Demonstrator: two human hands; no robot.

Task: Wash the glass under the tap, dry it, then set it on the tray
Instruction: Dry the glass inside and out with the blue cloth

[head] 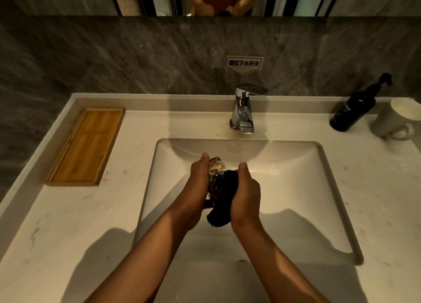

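Over the sink (296,166) both hands work on the glass (216,167), which lies tilted between them, its base away from the person and its mouth turned toward the right hand (245,195). The left hand (197,188) wraps round the glass from the side, steadying it so it cannot turn or slip. The right hand grips a dark cloth (224,195) bunched against and apparently into the mouth of the glass, with a loose end hanging below the palm; that looks like the drying step, the cloth reaching the inner wall. No water shows at the tap (243,111), so washing seems finished. Holding the work above the basin lets any drips fall there rather than on the counter (57,234). The wooden tray (84,147) waits to the left on the counter, well apart from the hands, with nothing in it. To the right stand a dark pump bottle (353,111) and a white mug (396,120), just beside each other; what the mug holds cannot be seen. The basin itself shows nothing lying in it.
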